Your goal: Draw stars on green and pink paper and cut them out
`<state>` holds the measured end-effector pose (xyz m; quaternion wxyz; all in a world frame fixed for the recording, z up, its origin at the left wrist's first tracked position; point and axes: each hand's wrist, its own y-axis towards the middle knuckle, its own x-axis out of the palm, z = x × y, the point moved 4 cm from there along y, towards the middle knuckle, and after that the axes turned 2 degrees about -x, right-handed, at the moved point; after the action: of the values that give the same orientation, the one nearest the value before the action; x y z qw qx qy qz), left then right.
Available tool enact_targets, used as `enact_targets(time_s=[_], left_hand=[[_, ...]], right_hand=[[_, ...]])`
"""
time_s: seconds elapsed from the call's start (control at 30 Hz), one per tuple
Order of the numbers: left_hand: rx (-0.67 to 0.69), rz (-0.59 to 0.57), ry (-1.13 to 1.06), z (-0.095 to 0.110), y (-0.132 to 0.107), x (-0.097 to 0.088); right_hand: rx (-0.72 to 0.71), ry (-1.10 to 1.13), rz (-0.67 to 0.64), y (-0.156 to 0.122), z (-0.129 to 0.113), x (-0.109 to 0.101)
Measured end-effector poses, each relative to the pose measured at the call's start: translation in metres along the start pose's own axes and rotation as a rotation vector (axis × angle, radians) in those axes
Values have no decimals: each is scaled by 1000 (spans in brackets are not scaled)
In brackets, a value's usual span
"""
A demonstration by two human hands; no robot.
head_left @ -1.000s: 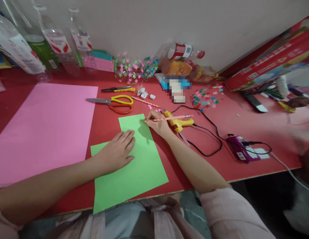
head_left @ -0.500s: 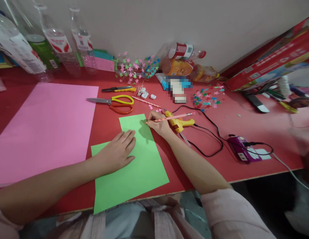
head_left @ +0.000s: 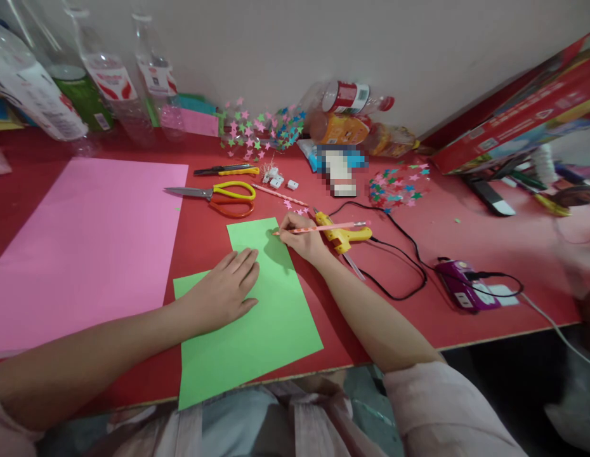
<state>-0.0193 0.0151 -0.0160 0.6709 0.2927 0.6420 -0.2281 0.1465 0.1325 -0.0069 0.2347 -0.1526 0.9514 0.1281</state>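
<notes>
A green sheet of paper (head_left: 257, 330) with a notched upper left lies at the table's front edge, its lower corner past the edge. My left hand (head_left: 228, 285) rests flat on it, fingers stretched out. In my right hand (head_left: 299, 238), at the sheet's upper right edge, a pink pencil (head_left: 333, 227) is pinched, its tip at the narrow upper part of the paper. Whether the tip touches the paper I cannot tell. Just right of that hand lies a yellow glue gun (head_left: 342, 235). Scissors (head_left: 219, 193) with yellow and orange handles lie beyond the sheet.
A large pink sheet (head_left: 95, 247) covers the left of the red table (head_left: 399, 330). A utility knife (head_left: 228, 171), a second pencil (head_left: 280, 194) and paper stars (head_left: 252, 127) lie farther back. Bottles (head_left: 157, 82) line the wall. The glue gun's cord runs to a purple power strip (head_left: 466, 285).
My right hand and the pencil have shifted slightly to the left over the green paper. My left hand stays in place.
</notes>
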Motion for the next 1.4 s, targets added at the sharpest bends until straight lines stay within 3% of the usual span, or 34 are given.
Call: enact_targets(time_s=[0.67,1.4], left_hand=[[-3,-10,32,-1,0,1],[-9,25,1,0,0,0]], right_hand=[[-25,2,-32,0,0,4],[-42,-66,141,0,9,0]])
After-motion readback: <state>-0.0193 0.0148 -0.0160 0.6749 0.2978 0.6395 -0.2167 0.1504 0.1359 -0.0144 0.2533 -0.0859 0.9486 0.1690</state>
